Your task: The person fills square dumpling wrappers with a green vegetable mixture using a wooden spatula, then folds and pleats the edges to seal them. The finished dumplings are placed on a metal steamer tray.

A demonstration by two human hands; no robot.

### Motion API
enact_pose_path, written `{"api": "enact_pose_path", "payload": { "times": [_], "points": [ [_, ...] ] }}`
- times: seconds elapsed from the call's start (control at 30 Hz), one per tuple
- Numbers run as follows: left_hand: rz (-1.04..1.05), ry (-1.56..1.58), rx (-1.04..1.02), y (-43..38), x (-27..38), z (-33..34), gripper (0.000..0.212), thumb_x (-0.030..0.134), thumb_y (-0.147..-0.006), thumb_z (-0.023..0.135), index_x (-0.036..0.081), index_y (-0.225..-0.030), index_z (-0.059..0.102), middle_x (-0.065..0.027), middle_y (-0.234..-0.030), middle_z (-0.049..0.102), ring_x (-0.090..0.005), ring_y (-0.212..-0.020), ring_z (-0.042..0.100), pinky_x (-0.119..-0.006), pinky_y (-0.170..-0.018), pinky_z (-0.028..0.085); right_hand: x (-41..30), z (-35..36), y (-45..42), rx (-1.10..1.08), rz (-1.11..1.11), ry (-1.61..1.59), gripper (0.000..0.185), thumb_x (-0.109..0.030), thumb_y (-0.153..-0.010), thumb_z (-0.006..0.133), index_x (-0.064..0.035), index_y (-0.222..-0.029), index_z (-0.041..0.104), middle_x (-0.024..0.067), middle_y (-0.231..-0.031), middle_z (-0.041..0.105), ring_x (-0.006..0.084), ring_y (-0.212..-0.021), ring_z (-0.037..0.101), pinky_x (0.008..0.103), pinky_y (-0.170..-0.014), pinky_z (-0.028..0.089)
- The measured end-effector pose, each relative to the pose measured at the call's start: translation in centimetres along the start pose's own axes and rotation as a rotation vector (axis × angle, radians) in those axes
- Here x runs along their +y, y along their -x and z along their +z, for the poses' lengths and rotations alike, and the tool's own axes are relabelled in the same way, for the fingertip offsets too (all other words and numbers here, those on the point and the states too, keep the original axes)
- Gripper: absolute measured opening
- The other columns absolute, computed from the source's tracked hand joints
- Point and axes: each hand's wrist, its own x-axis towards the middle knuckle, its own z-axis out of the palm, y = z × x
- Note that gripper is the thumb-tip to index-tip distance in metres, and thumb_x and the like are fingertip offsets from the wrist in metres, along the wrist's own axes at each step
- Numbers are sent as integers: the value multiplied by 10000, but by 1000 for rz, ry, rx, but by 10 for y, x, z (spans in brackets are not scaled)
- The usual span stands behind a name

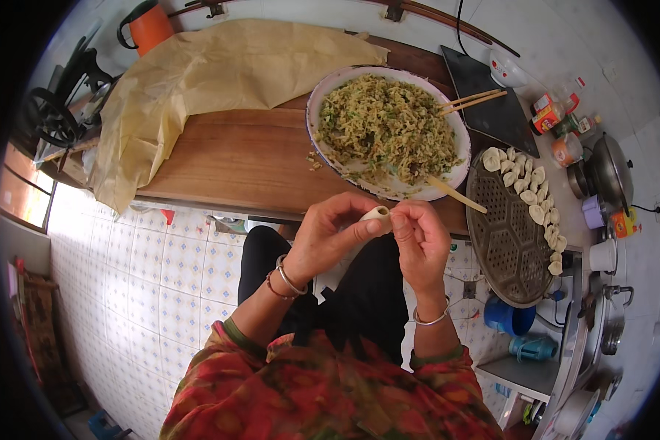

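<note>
Between my two hands, just off the front edge of the wooden table, is a small piece of pale dough [378, 218], curled with an opening on top. My left hand [338, 228] holds it from the left, thumb across its front. The fingertips of my right hand [421, 231] pinch its right end. Behind them stands an enamel basin [314, 129] of chopped filling [388, 126]. Chopsticks [473, 102] rest on its right rim, and a flat wooden stick [456, 194] leans over the front rim. Folded dumplings [529, 184] line the far side of a perforated metal tray [506, 242].
A yellowish sheet [220, 71] covers the back left of the wooden table [236, 157]. An orange jug [148, 27] stands behind it. At right are a black board [487, 104], a bowl [507, 69], bottles [547, 113] and a wok [610, 170]. A blue bucket [509, 316] is below the tray.
</note>
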Motion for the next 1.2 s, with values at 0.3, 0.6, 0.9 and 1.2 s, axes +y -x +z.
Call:
{"api": "enact_pose_path", "payload": {
  "times": [0.3, 0.6, 0.9, 1.2],
  "points": [
    [13, -9, -6, 0, -1, -1, 224, 125, -864, 653, 7, -1034, 569, -20, -957, 621, -59, -850, 556, -198, -722, 454, -3, 0, -7, -67, -131, 125, 121, -57, -848, 629, 15, -944, 612, 100, -903, 622, 177, -778, 605, 264, -697, 487],
    [-47, 35, -23, -1, 2, -3, 210, 143, -868, 651, 5, -1007, 575, -19, -918, 619, -66, -834, 556, -213, -735, 462, -6, 7, -10, 1, -126, 98, 102, -69, -855, 626, 11, -917, 609, 91, -862, 605, 166, -739, 587, 264, -670, 479],
    [-102, 248, -81, -3, -2, -2, 224, 117, -862, 652, -15, -1021, 566, -33, -945, 619, -85, -879, 587, -234, -783, 489, 1, 3, -9, -56, -146, 173, 120, -89, -865, 620, 5, -939, 634, 92, -875, 598, 167, -765, 588, 253, -673, 472],
    [-168, 177, -83, -8, 1, -10, 246, 110, -846, 670, -16, -1029, 565, -38, -962, 623, -86, -886, 593, -235, -784, 495, 1, 3, -21, -98, -3, -46, 135, -98, -875, 615, 14, -950, 627, 95, -912, 602, 157, -746, 592, 254, -642, 482]
  ]
}}
